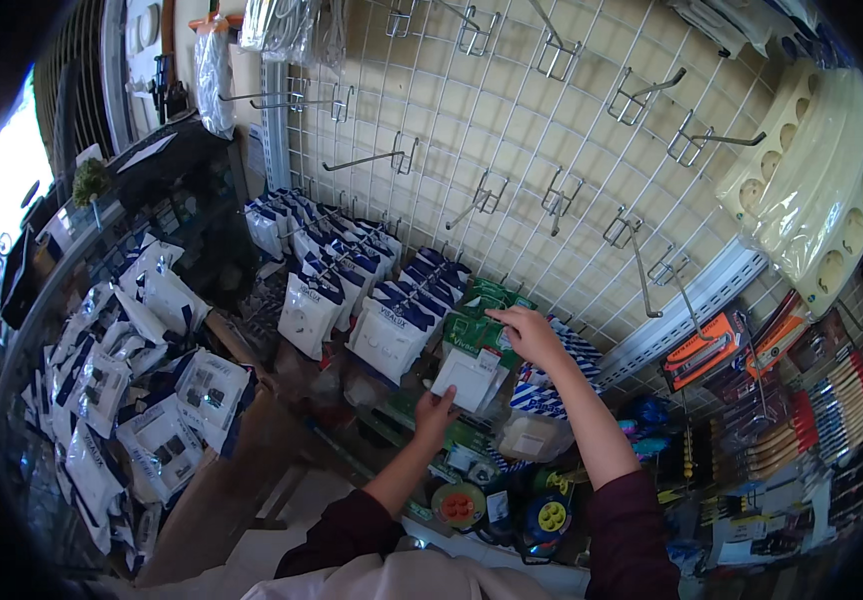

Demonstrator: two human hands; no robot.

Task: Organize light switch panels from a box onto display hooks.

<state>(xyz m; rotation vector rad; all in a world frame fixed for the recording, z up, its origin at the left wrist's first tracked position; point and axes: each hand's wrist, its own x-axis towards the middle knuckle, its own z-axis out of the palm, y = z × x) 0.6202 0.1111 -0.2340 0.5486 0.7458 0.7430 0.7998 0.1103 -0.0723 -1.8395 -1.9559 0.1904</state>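
A packaged white switch plate (464,379) with a green header card (472,334) hangs in a row of similar green packs on the wire grid. Its lower edge is pinched by my left hand (435,415), thumb on the front. At the top of the green packs is my right hand (530,334), index finger stretched towards the header. Whether its other fingers grip anything is hidden. Just right of it hang blue-and-white striped packs (540,399). To the left, Visalux packs of white switches (386,337) and sockets (310,309) hang in rows.
Bare metal hooks (634,259) jut from the wire grid (431,202). Many switch packs (165,442) are heaped beside a cardboard box (214,495) at left. Cable reels (458,505) stand below. Power strips (799,165), cutter packs (705,349) and paintbrushes (788,442) hang at right.
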